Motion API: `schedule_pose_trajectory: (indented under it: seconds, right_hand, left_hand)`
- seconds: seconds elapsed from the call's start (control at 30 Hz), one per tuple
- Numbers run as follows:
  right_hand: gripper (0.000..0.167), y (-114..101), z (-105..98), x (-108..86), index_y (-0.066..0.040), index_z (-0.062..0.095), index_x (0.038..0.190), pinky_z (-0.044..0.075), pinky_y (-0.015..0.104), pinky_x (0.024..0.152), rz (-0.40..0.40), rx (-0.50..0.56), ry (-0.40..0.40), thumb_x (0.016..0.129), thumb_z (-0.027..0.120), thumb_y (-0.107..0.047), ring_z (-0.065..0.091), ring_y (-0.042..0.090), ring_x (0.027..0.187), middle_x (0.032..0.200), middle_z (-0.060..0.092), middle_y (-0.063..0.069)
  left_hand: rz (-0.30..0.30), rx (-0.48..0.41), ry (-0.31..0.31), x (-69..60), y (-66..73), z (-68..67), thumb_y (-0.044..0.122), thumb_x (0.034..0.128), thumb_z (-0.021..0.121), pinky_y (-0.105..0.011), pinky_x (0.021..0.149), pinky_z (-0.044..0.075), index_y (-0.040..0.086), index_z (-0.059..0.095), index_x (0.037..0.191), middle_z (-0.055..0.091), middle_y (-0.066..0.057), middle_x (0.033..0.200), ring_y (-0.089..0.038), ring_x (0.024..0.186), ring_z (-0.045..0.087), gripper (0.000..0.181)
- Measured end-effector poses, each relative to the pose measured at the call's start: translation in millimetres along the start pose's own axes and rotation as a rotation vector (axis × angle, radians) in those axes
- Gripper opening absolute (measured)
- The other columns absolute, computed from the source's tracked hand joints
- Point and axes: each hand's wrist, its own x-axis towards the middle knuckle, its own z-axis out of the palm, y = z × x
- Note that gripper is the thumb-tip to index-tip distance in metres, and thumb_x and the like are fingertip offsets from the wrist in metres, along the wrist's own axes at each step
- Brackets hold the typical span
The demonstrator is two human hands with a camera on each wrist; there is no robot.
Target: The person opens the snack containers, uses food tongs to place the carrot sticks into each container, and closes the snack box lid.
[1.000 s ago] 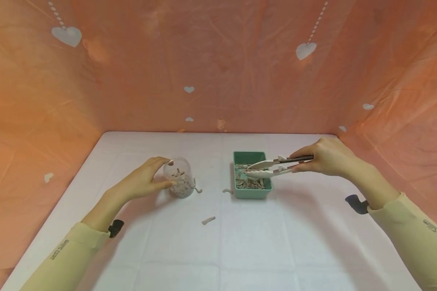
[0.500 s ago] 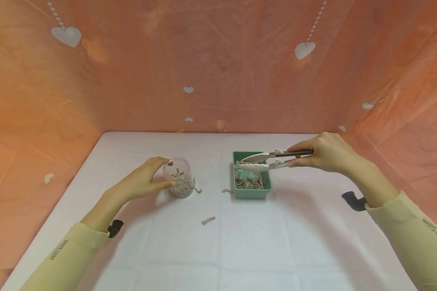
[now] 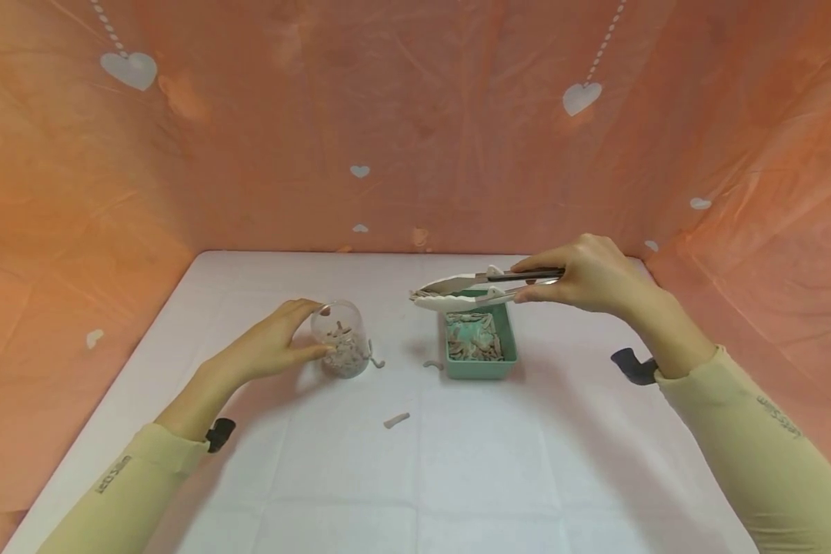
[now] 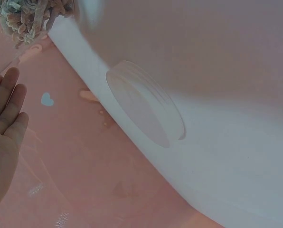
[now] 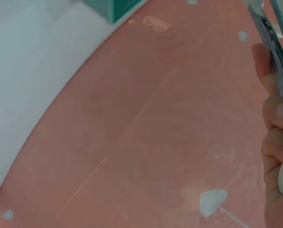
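Note:
A clear plastic jar [image 3: 346,343], partly filled with greyish-brown dried strips, stands on the left of the table. My left hand [image 3: 270,346] holds its left side, thumb at the front and fingers by the upper rim; in the left wrist view, several fingers [image 4: 11,102] look fairly straight. Gripped in my right hand [image 3: 589,273] are metal tongs [image 3: 481,286] with white scalloped ends, raised above the back of a green rectangular box [image 3: 481,370]. Some dried strips [image 3: 424,294] stick out from between the tong tips. More strips lie in the box, its pale bottom showing through.
Loose strips lie on the white tablecloth [image 3: 485,462]: one by the jar [image 3: 378,362], one left of the box [image 3: 432,364], one nearer the front [image 3: 396,420]. The left wrist view shows a clear round lid-like piece [image 4: 146,104]. Orange cloth [image 3: 422,115] encloses the table.
The tongs have come up out of the green box and shifted left, now carrying strips between their tips. My left hand and the jar have stayed put.

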Motion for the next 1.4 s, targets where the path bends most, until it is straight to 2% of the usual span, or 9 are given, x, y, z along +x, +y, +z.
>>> schedule_pose_trajectory:
  seconds: [0.2,0.43,0.6,0.73,1.07,1.4]
  right_hand:
    - [0.039,-10,9,20.2,-0.02,0.084,0.108,0.036,0.031,0.051,-0.021,0.038,-0.001,0.073,0.095,-0.032,0.047,0.004,0.053,0.087,0.08,-0.006]
    - [0.038,-23,24,43.0,-0.021,0.084,0.109,0.035,0.03,0.052,-0.041,0.126,-0.016,0.075,0.095,-0.034,0.045,0.005,0.053,0.087,0.079,-0.007]
    - [0.04,-33,34,56.3,-0.021,0.084,0.111,0.038,0.03,0.053,-0.051,0.165,-0.043,0.075,0.094,-0.037,0.053,0.005,0.056,0.093,0.08,-0.006]
    - [0.04,-39,44,65.8,-0.018,0.083,0.112,0.038,0.03,0.053,-0.068,0.19,-0.072,0.077,0.093,-0.036,0.054,0.006,0.055,0.095,0.08,-0.002]
    - [0.039,-46,69,82.6,-0.022,0.083,0.111,0.04,0.033,0.054,-0.094,0.142,-0.114,0.079,0.09,-0.043,0.05,0.008,0.054,0.087,0.079,-0.006]
    - [0.04,-48,74,87.0,-0.022,0.083,0.113,0.043,0.032,0.055,-0.094,0.132,-0.133,0.081,0.089,-0.045,0.055,0.006,0.057,0.09,0.079,-0.008]
  left_hand:
    - [0.007,0.006,0.003,0.4,0.3,1.4,0.039,0.0948,0.076,-0.064,0.116,0.036,-0.004,0.051,0.145,0.052,-0.027,0.146,-0.046,0.14,0.044,0.071]
    - [0.016,0.007,0.007,0.7,-0.2,3.3,0.04,0.0948,0.076,-0.063,0.117,0.036,-0.004,0.052,0.144,0.054,-0.026,0.145,-0.045,0.14,0.045,0.07]
    - [0.021,0.006,0.005,0.7,0.0,3.5,0.04,0.095,0.076,-0.063,0.117,0.036,-0.004,0.052,0.144,0.054,-0.026,0.145,-0.045,0.14,0.045,0.07]
    - [0.028,0.007,0.009,1.0,0.0,3.7,0.039,0.0946,0.077,-0.062,0.117,0.036,-0.004,0.052,0.144,0.054,-0.025,0.144,-0.045,0.139,0.046,0.07]
    - [0.032,0.003,0.024,0.8,-0.3,3.0,0.039,0.0929,0.079,-0.062,0.115,0.038,-0.004,0.054,0.141,0.057,-0.024,0.141,-0.043,0.136,0.048,0.068]
    - [0.015,0.01,0.017,0.5,1.2,-0.4,0.038,0.0929,0.079,-0.063,0.115,0.038,-0.005,0.052,0.143,0.056,-0.025,0.142,-0.044,0.137,0.048,0.071]
